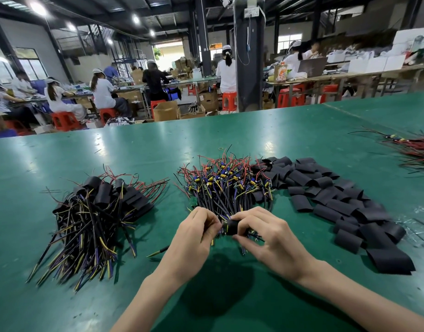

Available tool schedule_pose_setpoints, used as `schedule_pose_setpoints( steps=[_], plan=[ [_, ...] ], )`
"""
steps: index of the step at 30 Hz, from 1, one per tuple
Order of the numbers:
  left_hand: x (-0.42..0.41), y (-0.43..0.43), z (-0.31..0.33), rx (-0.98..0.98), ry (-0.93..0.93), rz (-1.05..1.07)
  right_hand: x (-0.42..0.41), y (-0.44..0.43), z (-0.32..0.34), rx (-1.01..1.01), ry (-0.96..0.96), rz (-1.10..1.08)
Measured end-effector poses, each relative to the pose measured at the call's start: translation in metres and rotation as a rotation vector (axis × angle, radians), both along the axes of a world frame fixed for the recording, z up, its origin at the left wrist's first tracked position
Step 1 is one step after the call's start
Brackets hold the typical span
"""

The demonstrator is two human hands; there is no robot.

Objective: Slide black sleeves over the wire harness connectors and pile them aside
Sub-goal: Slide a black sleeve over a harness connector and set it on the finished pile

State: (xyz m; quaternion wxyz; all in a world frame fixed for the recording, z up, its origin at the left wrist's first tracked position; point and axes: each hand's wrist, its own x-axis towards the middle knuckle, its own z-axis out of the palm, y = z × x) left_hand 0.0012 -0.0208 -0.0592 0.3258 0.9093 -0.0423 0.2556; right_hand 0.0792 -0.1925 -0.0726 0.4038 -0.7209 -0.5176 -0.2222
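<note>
Over the green table (158, 144), my left hand (196, 236) pinches one wire harness at its cable, just left of the connector. My right hand (261, 238) grips a black sleeve (232, 227) that sits around that harness's connector end. Behind my hands lies a heap of bare harnesses (227, 180) with blue and yellow parts and red and black wires. To the left is a pile of sleeved harnesses (98, 212). Loose black sleeves (330, 197) spread out to the right.
A single loose wire (158, 252) lies on the table left of my left forearm. More red and black wires (417, 149) lie at the far right edge. Beyond the table's far edge, several people sit on red stools at other benches.
</note>
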Motion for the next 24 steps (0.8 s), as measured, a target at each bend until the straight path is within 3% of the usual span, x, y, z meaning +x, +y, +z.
schedule_pose_setpoints(
  steps=[24],
  plan=[
    [0.0004,-0.0023,0.0008,0.041,-0.084,-0.026,0.0017,0.0002,-0.0010,-0.019,0.008,0.015]
  ],
)
